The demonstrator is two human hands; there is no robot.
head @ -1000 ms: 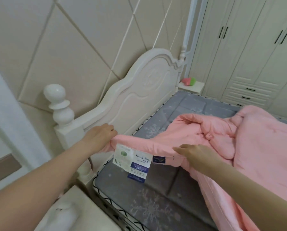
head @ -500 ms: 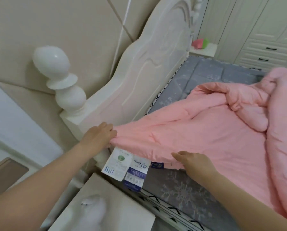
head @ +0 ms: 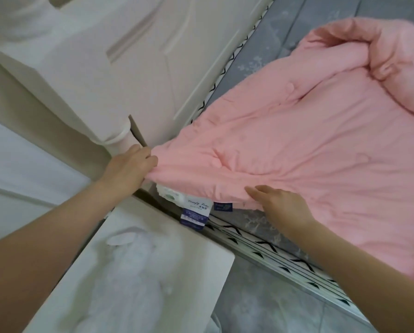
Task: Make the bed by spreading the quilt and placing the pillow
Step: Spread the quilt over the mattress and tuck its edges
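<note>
The pink quilt [head: 297, 150] lies across the grey mattress [head: 261, 222], spread fairly flat near the corner by the white headboard [head: 138, 68] and bunched into thick folds toward the upper right. The left hand [head: 129, 168] grips the quilt's corner right at the base of the headboard post, its fingers [head: 148, 162] curled into the fabric. The right hand [head: 283, 207] rests on the quilt's near edge just along from that corner; its fingers look nearly straight with the tips on the cloth, though whether the thumb pinches the hem underneath I cannot tell. White and blue labels [head: 191, 210] hang from the hem between the two hands (the print is too small to read). Below the left forearm stands a white bedside desk [head: 201, 260] with something pale and blurred on top. The mattress side shows a black zigzag trim.
</note>
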